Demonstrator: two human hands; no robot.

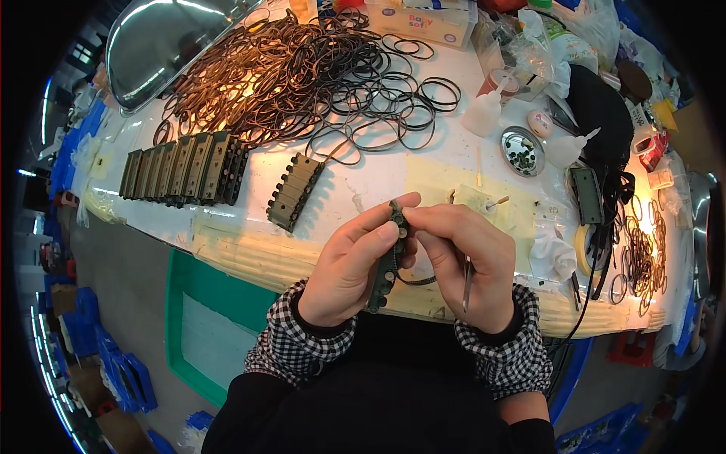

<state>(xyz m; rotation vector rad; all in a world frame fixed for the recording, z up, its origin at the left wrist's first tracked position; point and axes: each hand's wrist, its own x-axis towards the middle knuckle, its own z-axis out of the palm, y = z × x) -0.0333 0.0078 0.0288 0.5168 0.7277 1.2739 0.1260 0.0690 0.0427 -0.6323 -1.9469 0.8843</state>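
Note:
My left hand [336, 268] is closed round a dark green toy chassis [380, 290] with small round wheels along its side. The chassis stands roughly upright, partly hidden by my fingers. From its lower part a thin dark track band [417, 282] loops across toward my right hand [484, 257]. That hand has tweezers [467, 284] tucked in its palm, points down, while thumb and forefinger press at the chassis's upper end. Whether they pinch the band there is hidden. On the table ahead lies a single olive-green chassis [293, 192] with wheels along its edges.
Similar chassis stand in a row [181, 170] at the left. Behind them spreads a heap of dark bands [302, 76] beside a clear domed cover [162, 49]. Rightward are a round dish of small dark parts [522, 151], squeeze bottles [484, 113] and tape [584, 246]. A green bin [175, 325] sits below.

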